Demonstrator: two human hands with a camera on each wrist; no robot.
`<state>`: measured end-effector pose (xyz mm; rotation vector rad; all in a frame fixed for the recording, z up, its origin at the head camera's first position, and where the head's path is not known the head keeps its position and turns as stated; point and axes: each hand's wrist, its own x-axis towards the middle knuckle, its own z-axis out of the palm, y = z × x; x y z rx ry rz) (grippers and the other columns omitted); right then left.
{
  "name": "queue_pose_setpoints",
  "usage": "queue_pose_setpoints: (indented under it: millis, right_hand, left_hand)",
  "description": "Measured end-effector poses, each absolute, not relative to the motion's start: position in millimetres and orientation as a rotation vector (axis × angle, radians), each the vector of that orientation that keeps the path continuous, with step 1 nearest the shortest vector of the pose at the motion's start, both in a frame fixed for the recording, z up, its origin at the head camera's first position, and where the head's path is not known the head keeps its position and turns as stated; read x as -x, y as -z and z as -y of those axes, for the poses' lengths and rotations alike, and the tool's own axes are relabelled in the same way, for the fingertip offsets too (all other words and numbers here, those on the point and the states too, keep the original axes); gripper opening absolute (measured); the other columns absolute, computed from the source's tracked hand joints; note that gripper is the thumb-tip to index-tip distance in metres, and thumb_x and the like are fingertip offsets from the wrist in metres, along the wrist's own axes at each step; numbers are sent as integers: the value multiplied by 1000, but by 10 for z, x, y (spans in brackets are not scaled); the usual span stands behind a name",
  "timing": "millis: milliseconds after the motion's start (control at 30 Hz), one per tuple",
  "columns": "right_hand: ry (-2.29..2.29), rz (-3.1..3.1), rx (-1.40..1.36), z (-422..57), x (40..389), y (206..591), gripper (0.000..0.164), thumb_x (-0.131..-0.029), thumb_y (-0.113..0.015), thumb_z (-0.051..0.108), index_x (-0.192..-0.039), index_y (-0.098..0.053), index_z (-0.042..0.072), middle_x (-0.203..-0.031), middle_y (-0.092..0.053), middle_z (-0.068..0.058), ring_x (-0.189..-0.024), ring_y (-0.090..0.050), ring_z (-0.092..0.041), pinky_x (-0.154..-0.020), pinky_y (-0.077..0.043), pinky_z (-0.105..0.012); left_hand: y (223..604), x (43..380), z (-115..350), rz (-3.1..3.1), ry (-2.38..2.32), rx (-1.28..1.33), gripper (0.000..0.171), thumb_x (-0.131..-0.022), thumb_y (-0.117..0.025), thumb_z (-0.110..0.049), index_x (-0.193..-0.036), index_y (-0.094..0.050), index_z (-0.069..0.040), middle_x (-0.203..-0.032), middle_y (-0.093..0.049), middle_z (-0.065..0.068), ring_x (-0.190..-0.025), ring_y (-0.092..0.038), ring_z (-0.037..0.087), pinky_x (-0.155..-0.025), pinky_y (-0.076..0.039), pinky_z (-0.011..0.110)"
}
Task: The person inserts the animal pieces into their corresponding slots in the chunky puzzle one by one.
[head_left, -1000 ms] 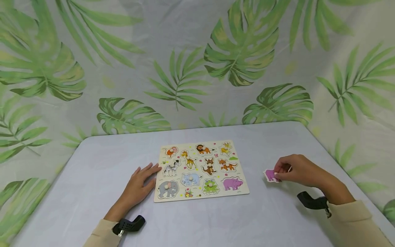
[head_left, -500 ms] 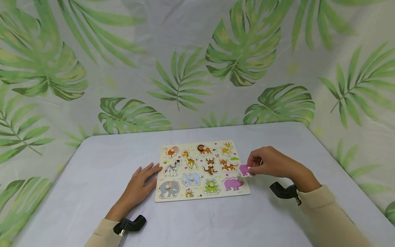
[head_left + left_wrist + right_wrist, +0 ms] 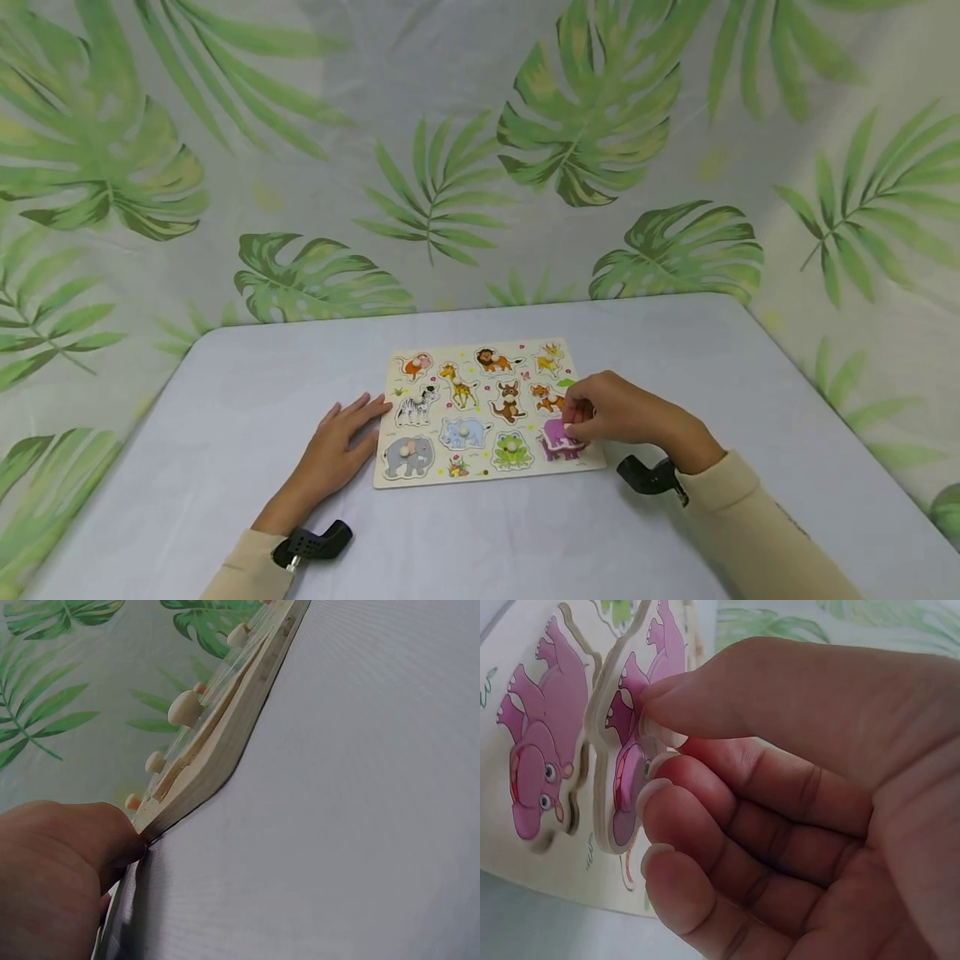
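A wooden animal peg puzzle board (image 3: 472, 479) lies on the white table. My right hand (image 3: 618, 408) pinches the knob of a purple hippo puzzle piece (image 3: 619, 772) between thumb and fingers. The piece is close over the hippo recess (image 3: 544, 742), whose printed hippo shows beside it in the right wrist view; from the head view the two overlap. My left hand (image 3: 333, 454) touches the board's left edge with its fingers relaxed. In the left wrist view its thumb side (image 3: 75, 840) meets the board's edge (image 3: 225, 761).
Other animal pieces with knobs sit in the board, among them a grey elephant (image 3: 408, 457), a frog (image 3: 512, 451) and a tiger (image 3: 546, 398). A leaf-patterned cloth (image 3: 427, 192) hangs behind the table (image 3: 450, 542).
My right hand has carried the hippo piece leftward from the table's right side, past the board's right edge, to over the hippo recess. My left hand stays at the board's left edge.
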<state>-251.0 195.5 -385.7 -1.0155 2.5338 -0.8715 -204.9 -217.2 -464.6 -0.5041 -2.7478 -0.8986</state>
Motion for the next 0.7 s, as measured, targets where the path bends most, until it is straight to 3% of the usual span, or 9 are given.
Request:
queue_pose_setpoints:
  millis: [700]
  right_hand:
    - [814,-2510,1007,-1867,2481,3932,13,-83,-72,10,-75,-64,17,-67,-58,9,-61,-51,-5,-54,-46,-21]
  left_hand:
    - [4639,2041,2180,2756,894,504,42,-92,-61,-7,-134,-58,-11,-143,-50,9,-138,-37,33,-115,-14,56]
